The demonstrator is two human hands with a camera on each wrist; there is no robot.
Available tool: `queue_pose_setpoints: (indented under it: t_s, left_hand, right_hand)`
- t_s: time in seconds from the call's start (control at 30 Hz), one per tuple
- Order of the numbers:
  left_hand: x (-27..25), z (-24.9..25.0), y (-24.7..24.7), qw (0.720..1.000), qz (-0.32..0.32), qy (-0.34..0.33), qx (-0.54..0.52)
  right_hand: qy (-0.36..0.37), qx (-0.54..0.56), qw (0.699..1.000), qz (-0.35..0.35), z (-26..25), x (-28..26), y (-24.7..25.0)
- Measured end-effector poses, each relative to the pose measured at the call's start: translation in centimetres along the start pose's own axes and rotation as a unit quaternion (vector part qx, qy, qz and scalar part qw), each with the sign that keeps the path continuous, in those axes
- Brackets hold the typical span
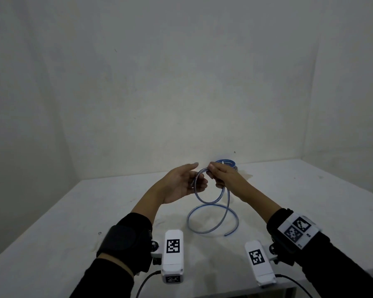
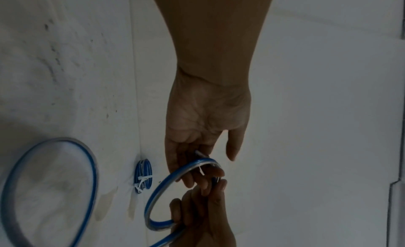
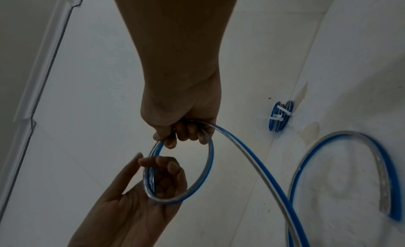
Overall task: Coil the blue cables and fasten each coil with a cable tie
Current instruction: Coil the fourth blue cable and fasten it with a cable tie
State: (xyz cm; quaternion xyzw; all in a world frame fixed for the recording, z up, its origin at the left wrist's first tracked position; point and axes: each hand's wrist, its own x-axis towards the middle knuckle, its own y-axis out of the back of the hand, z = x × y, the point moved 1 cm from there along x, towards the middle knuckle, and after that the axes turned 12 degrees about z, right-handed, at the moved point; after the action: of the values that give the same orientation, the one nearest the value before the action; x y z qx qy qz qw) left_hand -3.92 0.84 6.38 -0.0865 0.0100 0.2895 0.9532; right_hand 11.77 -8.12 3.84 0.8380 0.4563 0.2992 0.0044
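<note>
Hands meet above the white table (image 1: 52, 233), with the blue cable (image 1: 211, 214) as the reference point. To the left of its raised loop, my left hand (image 1: 181, 183) lies palm-up, fingers loosely curled under the loop's two turns, thumb stretched out. To the right, my right hand (image 1: 222, 175) grips the top of the loop in curled fingers. Below the loop, nearer to me, the cable's remaining length drops to the table and sweeps round in one wide curve, its free end lying to the right. Beyond the loop, against the wall, rests a finished coil (image 3: 280, 116) bound with white cable ties (image 3: 276, 118).
</note>
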Motion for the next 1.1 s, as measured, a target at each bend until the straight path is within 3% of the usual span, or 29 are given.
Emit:
queue_pose_setpoints:
  t_s: [0.2, 0.33, 0.57, 0.67, 0.77, 0.97, 1.1]
  left_hand:
    - [-0.3, 0.8, -0.2, 0.997, -0.052, 0.037, 0.048]
    - [-0.5, 1.0, -0.4, 0.994, -0.039, 0.033, 0.101]
    - [-0.4, 1.0, -0.7, 0.999, -0.044, 0.013, 0.013]
    - [0.0, 1.0, -0.2, 0.999, 0.017, 0.005, -0.034]
    - [0.7, 1.2, 0.5, 0.990, 0.084, -0.047, -0.099]
    - [1.4, 2.8, 1.7, 0.950, 0.156, -0.139, -0.233]
    - [1.9, 3.5, 2.1, 0.917, 0.209, -0.181, -0.287]
  right_hand:
    - [0.002, -0.009, 1.000, -0.010, 0.2, 0.0, -0.6]
    - [0.027, -0.053, 0.998, 0.008, 0.4, -0.1, -0.8]
    - [-0.003, 0.001, 1.000, 0.014, -0.1, 0.0, -1.0]
    - [-0.011, 0.000, 1.000, 0.014, -0.2, 0.0, -0.5]
    - [-0.057, 0.039, 0.997, 0.029, -0.4, -0.2, -0.1]
    - [-0.100, 0.026, 0.995, 0.010, 0.7, -0.9, -0.5]
    - [-0.105, 0.092, 0.990, 0.007, 0.1, -1.6, -1.3]
